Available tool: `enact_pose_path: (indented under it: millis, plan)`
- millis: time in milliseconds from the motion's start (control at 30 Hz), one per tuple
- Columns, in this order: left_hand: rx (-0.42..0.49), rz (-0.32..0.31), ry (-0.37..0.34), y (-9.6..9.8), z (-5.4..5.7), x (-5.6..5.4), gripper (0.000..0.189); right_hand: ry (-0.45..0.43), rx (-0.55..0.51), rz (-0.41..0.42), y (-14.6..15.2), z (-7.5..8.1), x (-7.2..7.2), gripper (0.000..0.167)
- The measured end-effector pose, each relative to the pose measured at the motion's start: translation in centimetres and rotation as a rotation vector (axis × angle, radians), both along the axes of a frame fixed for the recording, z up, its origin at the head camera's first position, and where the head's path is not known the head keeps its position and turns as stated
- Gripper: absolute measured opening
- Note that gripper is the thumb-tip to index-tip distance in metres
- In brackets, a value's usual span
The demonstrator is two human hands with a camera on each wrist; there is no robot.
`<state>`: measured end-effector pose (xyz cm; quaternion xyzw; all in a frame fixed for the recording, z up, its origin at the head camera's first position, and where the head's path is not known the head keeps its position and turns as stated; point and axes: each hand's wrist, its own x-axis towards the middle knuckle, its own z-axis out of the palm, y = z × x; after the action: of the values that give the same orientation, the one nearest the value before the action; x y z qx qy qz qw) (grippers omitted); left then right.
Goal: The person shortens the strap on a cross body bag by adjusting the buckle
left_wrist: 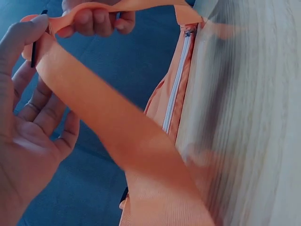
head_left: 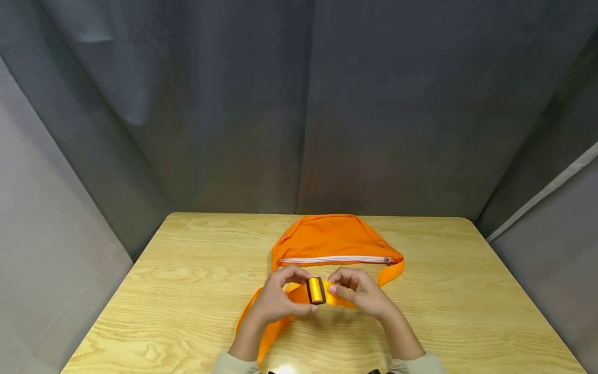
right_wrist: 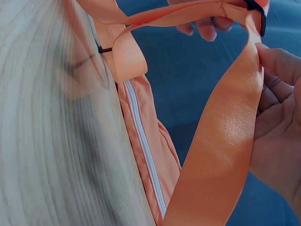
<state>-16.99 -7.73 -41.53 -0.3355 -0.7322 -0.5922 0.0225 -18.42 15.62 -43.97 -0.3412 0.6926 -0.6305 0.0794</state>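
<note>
An orange waist bag (head_left: 331, 236) lies flat toward the back of the table, its white zipper (head_left: 336, 259) facing me. Its wide orange strap (left_wrist: 103, 103) comes forward and is lifted above the tabletop. Threaded on the strap is a black slide buckle (head_left: 309, 292), with a band of webbing looped over its middle. My left hand (head_left: 275, 298) pinches the buckle between thumb and fingers at its left side. Just right of the buckle, my right hand (head_left: 366, 295) pinches the strap with thumb and forefinger.
The wooden table (head_left: 187, 291) has rounded back corners. Dark grey curtain (head_left: 233, 130) hangs behind it, and paler cloth panels (head_left: 51, 234) stand at both sides. A strap end (head_left: 391, 272) curls off the bag's right side onto the table.
</note>
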Motion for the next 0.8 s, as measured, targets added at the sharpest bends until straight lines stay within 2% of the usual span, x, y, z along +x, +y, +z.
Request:
enact_pose_path:
  millis: [133, 267, 367, 433, 500, 733, 800]
  plan:
    - [0.014, -0.013, 0.043, 0.1, -0.1, 0.0, 0.043, -0.008, 0.003, 0.01, 0.0, -0.1, 0.0, 0.012]
    - [0.041, -0.02, 0.087, 0.1, 0.0, -0.1, 0.044, -0.054, 0.082, -0.018, 0.5, -0.3, -0.1, 0.013]
    - [0.013, -0.004, 0.064, 0.0, 0.2, 0.1, 0.044, -0.088, 0.135, -0.046, 1.0, -0.6, 0.0, 0.013]
    - [-0.02, 0.016, 0.028, 0.0, 0.4, 0.2, 0.044, -0.087, 0.133, -0.06, 1.2, -0.7, 0.1, 0.013]
    - [-0.036, 0.025, 0.024, -0.1, 0.3, 0.2, 0.043, -0.08, 0.107, -0.058, 1.3, -0.6, 0.2, 0.013]
    - [-0.051, 0.018, 0.004, 0.0, -2.5, -1.4, 0.047, -0.048, 0.034, -0.024, 0.7, 0.0, 0.2, 0.011]
    - [-0.045, 0.007, -0.002, -0.1, -2.9, -1.5, 0.047, -0.046, 0.034, -0.016, 0.5, 0.0, 0.2, 0.012]
